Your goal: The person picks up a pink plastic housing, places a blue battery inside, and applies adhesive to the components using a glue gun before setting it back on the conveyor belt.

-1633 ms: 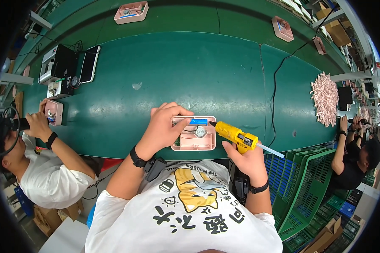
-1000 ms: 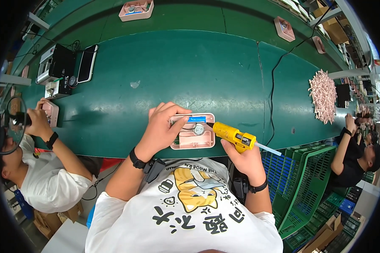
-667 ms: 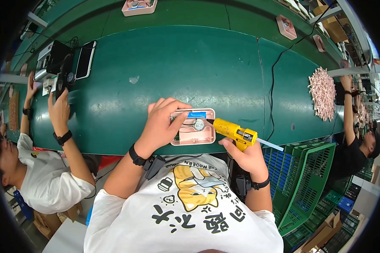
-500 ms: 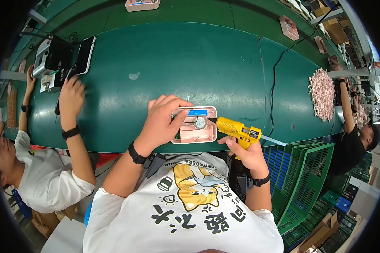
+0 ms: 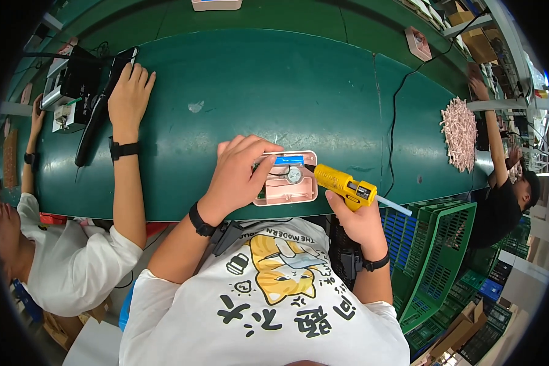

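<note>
On the green table in front of me lies an open pink plastic casing (image 5: 312,194). A blue cylindrical battery (image 5: 288,160) sits along its far side, with a round silvery part (image 5: 294,175) and thin dark wires beside it. My left hand (image 5: 238,174) grips the casing's left end, fingers over the far edge and thumb inside, close to the battery. My right hand (image 5: 361,222) is wrapped round a yellow hot glue gun (image 5: 341,184), a pale glue stick poking from its rear. The gun's dark nozzle points at the casing's right side near the battery; whether it touches is unclear.
To the left, a co-worker's hand (image 5: 131,100) is beside a long black tool (image 5: 100,110) and a black machine (image 5: 79,88). A pile of small pink parts (image 5: 458,134) lies at right. A black cable (image 5: 393,122) crosses the table. Green crates (image 5: 439,262) stand at lower right.
My hands and the casing have shifted very slightly, with the glue gun's nozzle still by the battery. The left co-worker's hand has moved away from me, leaving the black tool more visible.
</note>
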Demonstrator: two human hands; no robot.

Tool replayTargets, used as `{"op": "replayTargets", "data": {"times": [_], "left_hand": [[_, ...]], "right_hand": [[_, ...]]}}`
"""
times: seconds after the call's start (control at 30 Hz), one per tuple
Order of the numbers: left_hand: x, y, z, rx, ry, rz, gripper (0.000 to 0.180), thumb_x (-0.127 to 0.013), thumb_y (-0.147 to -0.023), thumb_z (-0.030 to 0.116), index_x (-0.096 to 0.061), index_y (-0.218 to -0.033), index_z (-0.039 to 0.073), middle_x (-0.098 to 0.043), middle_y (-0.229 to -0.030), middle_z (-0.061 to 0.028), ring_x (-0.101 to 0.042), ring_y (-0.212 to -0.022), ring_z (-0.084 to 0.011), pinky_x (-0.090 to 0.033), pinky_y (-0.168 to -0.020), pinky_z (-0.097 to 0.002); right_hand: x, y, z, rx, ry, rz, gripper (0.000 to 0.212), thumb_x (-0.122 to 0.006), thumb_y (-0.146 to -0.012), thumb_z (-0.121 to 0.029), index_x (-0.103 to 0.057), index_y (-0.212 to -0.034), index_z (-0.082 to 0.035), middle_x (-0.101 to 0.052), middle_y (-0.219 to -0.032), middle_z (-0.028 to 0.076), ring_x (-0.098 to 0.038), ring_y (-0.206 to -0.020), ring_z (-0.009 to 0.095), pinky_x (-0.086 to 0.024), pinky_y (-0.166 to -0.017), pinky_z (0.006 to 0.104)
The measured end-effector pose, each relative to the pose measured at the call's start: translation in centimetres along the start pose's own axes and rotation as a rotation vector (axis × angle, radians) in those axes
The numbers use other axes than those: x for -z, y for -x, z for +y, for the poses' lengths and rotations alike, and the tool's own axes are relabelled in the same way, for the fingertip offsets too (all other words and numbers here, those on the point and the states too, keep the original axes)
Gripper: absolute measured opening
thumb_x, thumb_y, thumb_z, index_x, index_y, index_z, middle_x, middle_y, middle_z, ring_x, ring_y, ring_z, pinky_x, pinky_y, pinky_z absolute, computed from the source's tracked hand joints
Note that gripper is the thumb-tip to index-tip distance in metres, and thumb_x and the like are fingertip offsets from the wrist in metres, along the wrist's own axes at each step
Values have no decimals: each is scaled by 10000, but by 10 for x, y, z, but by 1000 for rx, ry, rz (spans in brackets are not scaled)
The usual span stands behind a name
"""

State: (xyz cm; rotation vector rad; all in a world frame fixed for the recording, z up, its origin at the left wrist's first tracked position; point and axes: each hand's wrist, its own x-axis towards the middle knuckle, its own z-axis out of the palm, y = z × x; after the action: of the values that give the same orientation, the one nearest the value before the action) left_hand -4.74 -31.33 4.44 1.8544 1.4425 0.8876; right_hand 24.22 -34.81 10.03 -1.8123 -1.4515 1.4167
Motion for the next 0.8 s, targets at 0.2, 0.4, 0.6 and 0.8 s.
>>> {"op": "replayTargets", "data": {"times": [0.2, 0.4, 0.6, 0.8], "left_hand": [[0, 4, 1, -36, 22, 27, 218, -674, -1023, 144, -795, -1203, 129, -747, -1133, -20, -651, -1078, -251, -401, -985, -427], [4, 6, 2, -94, -20, 5, 420, -633, -889, 54, -741, -1291, 112, -716, -1224, -47, -629, -1157, -270, -395, -1019, -433], [5, 6, 0, -83, -14, -41, 514, -596, -839, 21, -726, -1329, 108, -714, -1279, -53, -624, -1182, -267, -373, -1014, -417], [6, 7, 1, -82, -17, -38, 496, -594, -852, 36, -725, -1324, 114, -712, -1270, -52, -623, -1182, -269, -371, -1015, -417]], "right_hand": [[1, 14, -3, 131, -35, -18, 313, -792, -1046, -140, -728, -1308, 18, -747, -938, -1, -643, -786, 50, -519, -680, 243], [-21, 6, -29, 158, -205, -100, 318, -763, -1052, -109, -710, -1331, 36, -763, -967, 8, -666, -814, 60, -532, -696, 248], [-29, -7, -38, -50, 4, -220, 302, -783, -1044, -185, -766, -1285, -4, -797, -983, 51, -734, -856, 103, -568, -754, 273], [-39, -8, -19, 147, 43, -116, 313, -797, -1034, -248, -792, -1274, -46, -800, -949, 60, -758, -845, 128, -581, -754, 297]]}}
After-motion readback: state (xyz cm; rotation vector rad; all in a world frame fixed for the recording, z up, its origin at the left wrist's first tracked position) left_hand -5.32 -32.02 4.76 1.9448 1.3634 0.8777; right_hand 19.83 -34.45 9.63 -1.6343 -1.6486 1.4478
